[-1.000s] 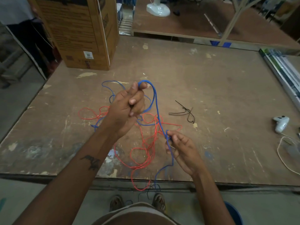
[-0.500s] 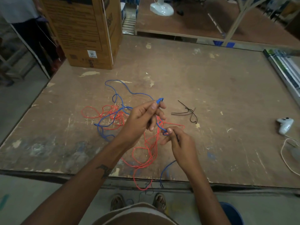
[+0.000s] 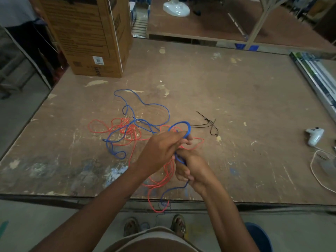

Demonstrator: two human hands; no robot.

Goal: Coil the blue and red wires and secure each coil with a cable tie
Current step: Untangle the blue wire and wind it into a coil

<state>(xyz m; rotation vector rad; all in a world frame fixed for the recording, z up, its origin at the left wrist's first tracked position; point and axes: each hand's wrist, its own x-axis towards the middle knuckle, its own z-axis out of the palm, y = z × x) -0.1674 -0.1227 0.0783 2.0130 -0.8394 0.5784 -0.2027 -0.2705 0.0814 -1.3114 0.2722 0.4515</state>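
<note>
1. Since half a second ago both hands have closed in on each other, and a small blue loop now sticks up above the left hand where before there was only a short bent bit of wire.
2. Far left, the cardboard box sits at the back corner of the table, well clear of the work.
3. Next over, the loose blue wire and red wire lie tangled together on the table, so feeding more blue probably means dragging it free of the red.
4. Left hand has its fingers curled round the blue loop, seemingly to keep the turns stacked.
5. Right hand is just below it, touching, fingers wrapped round the blue strand, looks like it's guiding the next turn. A blue tail hangs off the table edge.
6. Cable ties wait just beyond the hands, untouched, within easy reach for later.
7. Far right, a white game controller, nothing to do with the job.
</note>
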